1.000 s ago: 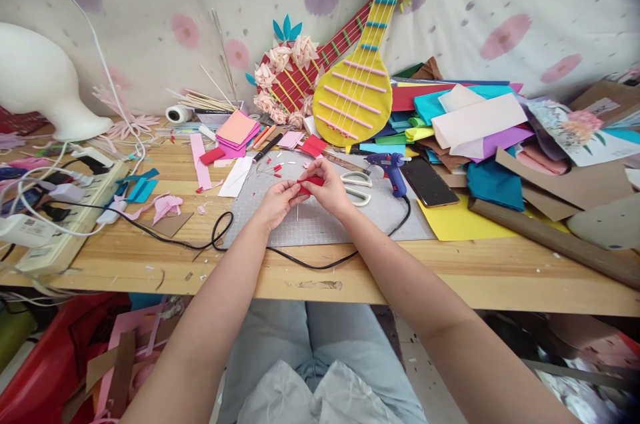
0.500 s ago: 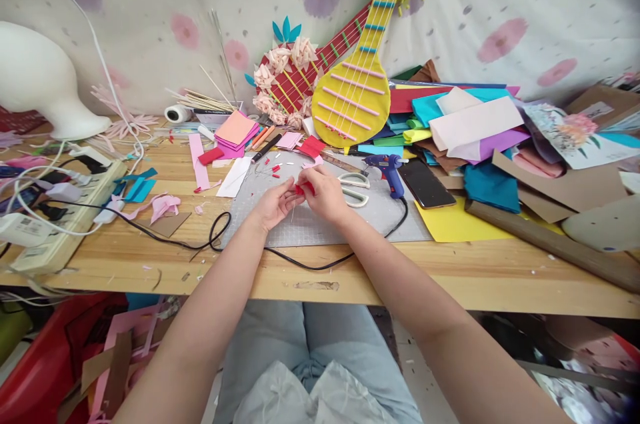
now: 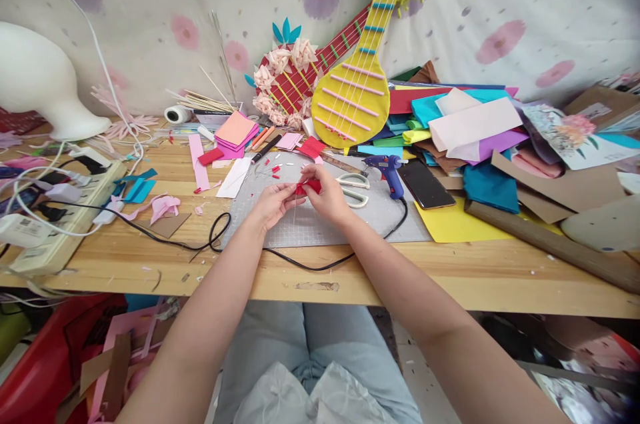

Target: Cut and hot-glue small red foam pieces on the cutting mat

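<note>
Above the grey cutting mat (image 3: 320, 231), both my hands pinch one small red piece (image 3: 311, 186), of paper or felt. My left hand (image 3: 274, 205) is closed on its left side, and a thin wire-like stem (image 3: 295, 212) points down from between the fingers. On the other side my right hand (image 3: 326, 197) grips the red piece between thumb and fingers. Just right of that hand lie scissors with white handles (image 3: 356, 199). Beyond the hands, small red and white bits (image 3: 275, 169) are scattered over the mat.
A blue glue gun (image 3: 391, 174) rests at the mat's right, its black cord (image 3: 320, 269) crossing the front. Beside it is a phone (image 3: 426, 184). Yellow (image 3: 357, 104) and red (image 3: 330, 57) craft instruments lean at the back. Coloured sheets (image 3: 475, 121) pile up right; a power strip (image 3: 75, 217) stands left.
More of the red piece shows between my fingers. My right fingers have shifted slightly on it, and the thin stem hangs a little differently. Everything else on the table stays put.
</note>
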